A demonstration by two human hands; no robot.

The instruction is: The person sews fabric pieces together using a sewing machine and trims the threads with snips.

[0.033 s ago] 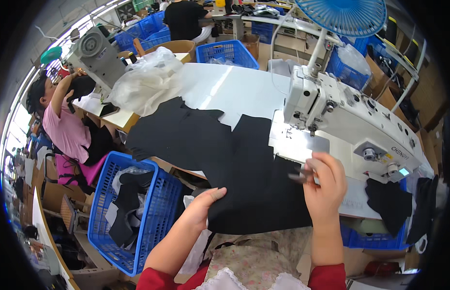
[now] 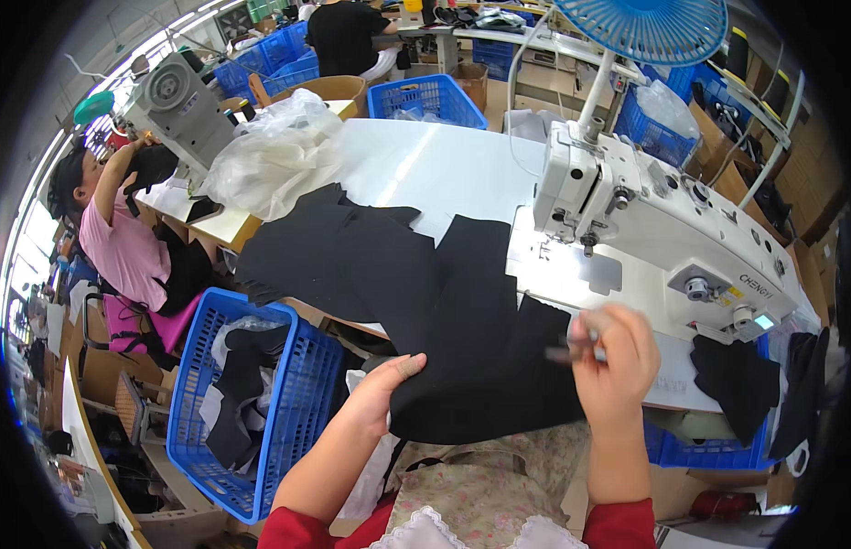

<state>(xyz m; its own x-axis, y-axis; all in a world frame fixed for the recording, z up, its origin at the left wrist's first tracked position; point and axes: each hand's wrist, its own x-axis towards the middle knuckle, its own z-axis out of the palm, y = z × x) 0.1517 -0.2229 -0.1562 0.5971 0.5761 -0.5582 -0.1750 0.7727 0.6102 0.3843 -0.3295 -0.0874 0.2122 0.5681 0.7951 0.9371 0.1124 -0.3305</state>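
Note:
A large black fabric piece (image 2: 480,366) spreads over the white sewing table and hangs past its front edge. My left hand (image 2: 389,384) pinches its near left edge, the thumb on top and the other fingers hidden beneath. Above the cloth's right edge is my right hand (image 2: 618,366), fingers curled around what look like small metal thread snips (image 2: 558,354), blurred by motion. Just beyond this hand stands a white sewing machine (image 2: 663,210), its needle area lit. More black fabric (image 2: 325,256) lies to the left, joined to or overlapping the held piece; I cannot tell which.
A blue basket (image 2: 261,412) with black cut pieces stands at the left. Clear plastic bags (image 2: 279,151) lie at the table's far left. Black cut pieces (image 2: 737,389) hang at the right edge. A person in pink (image 2: 123,238) sits at another machine on the left.
My right hand has turned a little, and the snips' tips sit slightly lower, near the cloth. The left hand keeps its pinch on the fabric.

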